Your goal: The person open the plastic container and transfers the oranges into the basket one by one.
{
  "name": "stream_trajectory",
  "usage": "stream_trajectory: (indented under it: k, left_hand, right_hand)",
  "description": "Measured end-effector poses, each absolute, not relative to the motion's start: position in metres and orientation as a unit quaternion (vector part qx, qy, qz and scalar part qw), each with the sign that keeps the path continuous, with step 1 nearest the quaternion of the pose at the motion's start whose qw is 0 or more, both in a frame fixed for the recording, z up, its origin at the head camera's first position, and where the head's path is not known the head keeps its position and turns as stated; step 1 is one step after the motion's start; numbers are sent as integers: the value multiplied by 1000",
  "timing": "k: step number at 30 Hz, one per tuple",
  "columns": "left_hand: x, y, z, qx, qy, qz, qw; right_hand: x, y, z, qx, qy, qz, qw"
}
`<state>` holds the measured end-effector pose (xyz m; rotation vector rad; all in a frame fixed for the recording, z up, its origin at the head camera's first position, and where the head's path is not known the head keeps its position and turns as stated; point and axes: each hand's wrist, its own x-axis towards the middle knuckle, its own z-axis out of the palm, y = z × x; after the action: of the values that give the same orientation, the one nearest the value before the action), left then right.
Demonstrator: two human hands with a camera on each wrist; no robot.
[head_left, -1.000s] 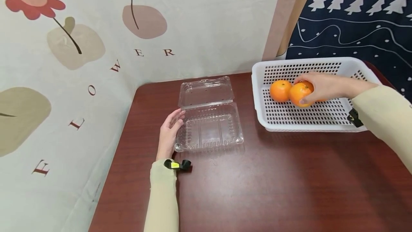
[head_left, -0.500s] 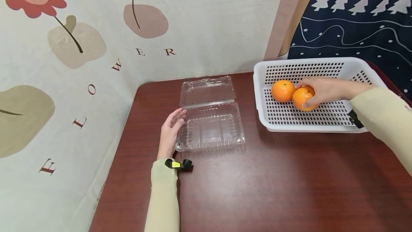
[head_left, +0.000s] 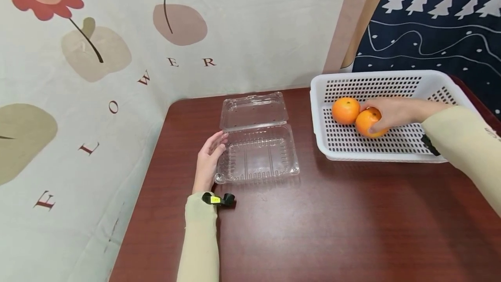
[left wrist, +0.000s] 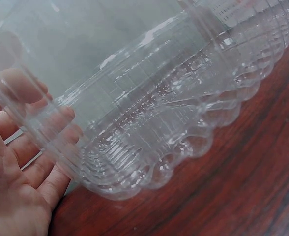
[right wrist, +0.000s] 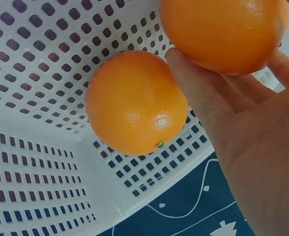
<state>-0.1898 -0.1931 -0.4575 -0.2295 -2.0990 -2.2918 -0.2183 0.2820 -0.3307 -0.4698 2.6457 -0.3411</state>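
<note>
My right hand [head_left: 395,111] grips an orange [head_left: 368,122] inside the white slotted basket [head_left: 385,156]. Its fingers and thumb spread round the fruit, and the hand covers part of it. Just to the left, another orange [head_left: 346,110] lies on the basket floor. In the right wrist view, an orange [right wrist: 137,103] sits below the held orange [right wrist: 225,34]. My left hand [head_left: 208,160] is at the left side of a clear plastic clamshell container [head_left: 256,156], fingers loosely bent against its wall. Through the plastic, the left wrist view shows those fingertips [left wrist: 66,115].
The container's hinged lid [head_left: 253,112] lies folded back toward the wall. A dark red table [head_left: 313,225] bears everything. A printed white cloth [head_left: 266,25] hangs behind it, and a navy cloth with trees [head_left: 426,42] hangs at the back right.
My right hand and the orange in it have moved slightly down and nearer to me inside the basket. The left hand keeps its place at the container. The head view has shifted a little.
</note>
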Motion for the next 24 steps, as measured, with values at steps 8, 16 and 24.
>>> stream_trajectory:
  k: [8,16,24]
  left_hand:
    - [-193,-195,-465,-77,-671,-737,14]
    - [-190,-194,-457,-77,-675,-734,12]
    - [-188,-193,-454,-67,-674,-736,9]
  right_hand:
    - [-221,280,-334,-179,954,-96,221]
    - [-222,279,-337,-165,954,-91,232]
    - [-222,281,-337,-140,951,-92,261]
